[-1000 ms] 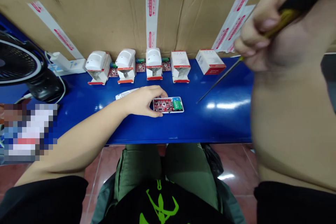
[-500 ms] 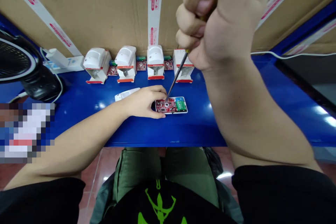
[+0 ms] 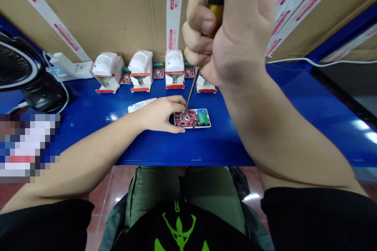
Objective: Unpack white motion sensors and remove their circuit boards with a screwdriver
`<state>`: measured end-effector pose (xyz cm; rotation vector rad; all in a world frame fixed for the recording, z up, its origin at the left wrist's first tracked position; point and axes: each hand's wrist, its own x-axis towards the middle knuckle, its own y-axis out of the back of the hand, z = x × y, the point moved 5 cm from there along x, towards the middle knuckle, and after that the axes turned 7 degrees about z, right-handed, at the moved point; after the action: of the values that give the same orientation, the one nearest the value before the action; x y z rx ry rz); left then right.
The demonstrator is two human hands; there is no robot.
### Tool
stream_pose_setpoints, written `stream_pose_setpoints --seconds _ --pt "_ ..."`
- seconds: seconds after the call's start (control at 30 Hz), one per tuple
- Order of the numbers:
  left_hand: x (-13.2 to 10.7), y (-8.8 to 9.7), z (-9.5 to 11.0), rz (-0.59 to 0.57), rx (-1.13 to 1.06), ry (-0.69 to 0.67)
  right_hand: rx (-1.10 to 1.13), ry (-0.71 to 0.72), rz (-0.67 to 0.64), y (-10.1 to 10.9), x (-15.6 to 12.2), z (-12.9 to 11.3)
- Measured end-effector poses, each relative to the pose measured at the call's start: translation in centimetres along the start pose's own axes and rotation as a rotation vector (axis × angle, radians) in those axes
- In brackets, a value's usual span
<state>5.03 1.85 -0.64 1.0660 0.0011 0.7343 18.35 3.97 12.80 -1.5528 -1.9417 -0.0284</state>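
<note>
The fingers of the right hand (image 3: 232,35) are clenched hard around the yellow-and-black handle of a screwdriver (image 3: 216,2). Its thin steel shaft (image 3: 191,92) leaves the bottom of the fist at a slant, and the tip sits at a pale ring (image 3: 186,117) on a red circuit board (image 3: 184,119). That is the fresh change: a second ago this hand was up and off to the right, and now it stands directly above the board with the tip brought onto the ring.

Just below those fingers, the left hand (image 3: 160,114) grasps the work, its fingertips (image 3: 180,106) along the far edge and its thumb at the near edge of the white plastic housing (image 3: 193,126) that carries the board. A green battery (image 3: 203,117) lies beside the ring, away from the left fingers.

All of this rests on a blue workbench (image 3: 88,106). Beyond the fingers stands a row of white motion sensors (image 3: 140,68) on their red-trimmed boxes, with small red boards (image 3: 159,73) between them. A loose white cover (image 3: 142,104) lies just past the left knuckles, and a black fan (image 3: 17,66) sits farther left
</note>
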Motion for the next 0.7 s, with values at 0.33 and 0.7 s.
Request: stream_pose_setpoints --seconds 0.33,0.7 --pt "0.0 0.0 -0.2 0.041 -0.012 -0.061 0.090 0.106 0.017 -1.9 -0.4 0.7" --pt "-0.1 0.0 -0.4 0.026 -0.025 -0.063 0.007 0.044 0.057 -1.4 -1.7 -0.7"
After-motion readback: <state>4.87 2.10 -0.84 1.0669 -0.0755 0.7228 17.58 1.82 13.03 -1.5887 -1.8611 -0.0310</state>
